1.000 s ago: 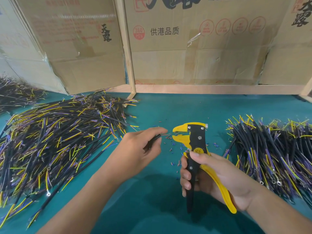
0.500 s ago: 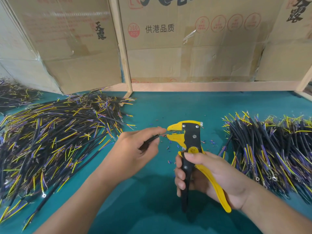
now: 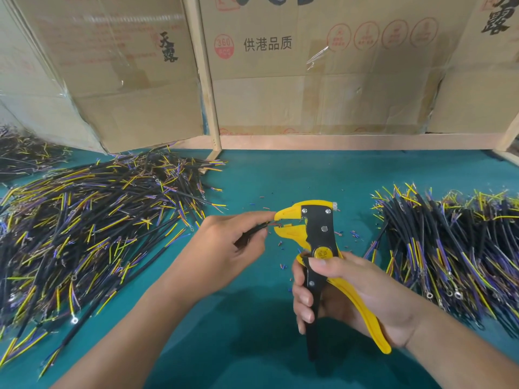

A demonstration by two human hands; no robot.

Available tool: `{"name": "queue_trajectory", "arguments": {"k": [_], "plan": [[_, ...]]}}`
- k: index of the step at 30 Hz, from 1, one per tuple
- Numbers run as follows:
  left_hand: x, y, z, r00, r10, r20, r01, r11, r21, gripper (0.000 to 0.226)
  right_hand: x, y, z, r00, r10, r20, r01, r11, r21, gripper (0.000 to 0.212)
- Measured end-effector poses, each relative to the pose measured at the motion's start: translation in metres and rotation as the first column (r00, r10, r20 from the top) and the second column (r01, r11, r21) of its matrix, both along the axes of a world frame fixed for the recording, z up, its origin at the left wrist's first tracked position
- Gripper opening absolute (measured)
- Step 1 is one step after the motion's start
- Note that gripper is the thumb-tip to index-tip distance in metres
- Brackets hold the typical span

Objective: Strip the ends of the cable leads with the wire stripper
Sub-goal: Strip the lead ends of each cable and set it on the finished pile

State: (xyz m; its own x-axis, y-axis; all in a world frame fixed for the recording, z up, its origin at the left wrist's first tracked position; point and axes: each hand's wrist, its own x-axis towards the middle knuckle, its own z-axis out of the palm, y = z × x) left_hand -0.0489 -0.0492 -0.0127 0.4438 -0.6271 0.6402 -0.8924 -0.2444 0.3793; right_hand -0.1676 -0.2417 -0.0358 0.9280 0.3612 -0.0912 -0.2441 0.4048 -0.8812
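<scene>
One wire stripper [image 3: 320, 242], black steel body with yellow plastic beak and one yellow curved handle beside a black one, stands upright over the teal table mat [image 3: 252, 346]. The right hand [image 3: 345, 301] grips both handles, fingers curled round the black one and thumb laid across below the round yellow dial. The beak's two yellow halves stand slightly parted, and the thin coloured leads of one black cable [image 3: 262, 226] lie between them. The left hand [image 3: 233, 245], just left of the stripper, pinches that cable between thumb and forefinger, its other fingers curled in. Three heaps of cables show: a broad loose pile [image 3: 92, 234] left of the stripper, black sheaths with yellow, purple and blue leads, some ending in small metal ring terminals; a denser pile [image 3: 455, 254] right of it; a smaller one [image 3: 25, 153] far left. Tiny bits of cut insulation [image 3: 282, 266] speckle the mat round the stripper. Behind it stand cardboard boxes [image 3: 323, 80], printed and taped, with a wooden frame [image 3: 207, 88].
</scene>
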Motion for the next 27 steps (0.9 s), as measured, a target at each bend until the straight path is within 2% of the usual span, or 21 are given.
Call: {"name": "queue_trajectory", "arguments": {"k": [18,22,27], "plan": [[-0.0009,-0.0002,-0.0002,0.985,-0.084,-0.150,0.088,0.996,0.021,0.033,-0.0008,0.0072,-0.0026,0.999,-0.048,-0.004,0.048,0.999,-0.016,0.035],[-0.0006,-0.0007,0.0004,0.989,-0.089,-0.122,0.091,0.996,0.014,0.032,-0.0018,0.0098,-0.0022,0.999,-0.048,0.013,0.048,0.999,0.008,0.036],[0.0018,0.0021,0.0031,0.997,-0.079,0.003,0.079,0.996,0.053,0.029,-0.0023,0.0091,-0.0004,0.997,-0.076,0.002,0.076,0.997,-0.022,0.037]]}}
